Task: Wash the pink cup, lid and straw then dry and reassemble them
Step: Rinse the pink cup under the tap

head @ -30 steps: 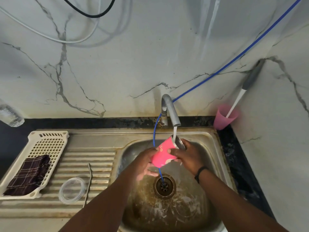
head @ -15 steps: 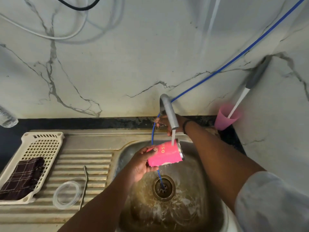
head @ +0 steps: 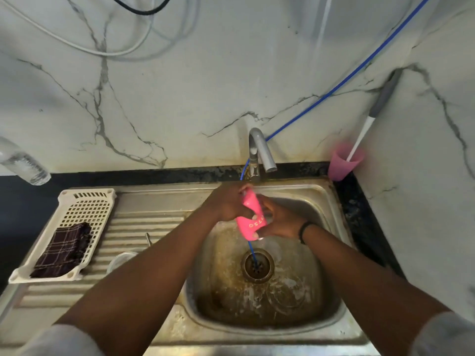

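We grip the pink cup [head: 250, 219] above the sink drain [head: 257, 265], left hand [head: 227, 205] around its upper end, right hand [head: 276, 222] clasping its lower end; wet fingers could let it slip into the grimy sink [head: 331, 317].

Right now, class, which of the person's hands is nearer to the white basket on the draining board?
Left. The left hand grips the pink cup on the side facing the white basket; the right hand holds the cup's far side, over the sink.
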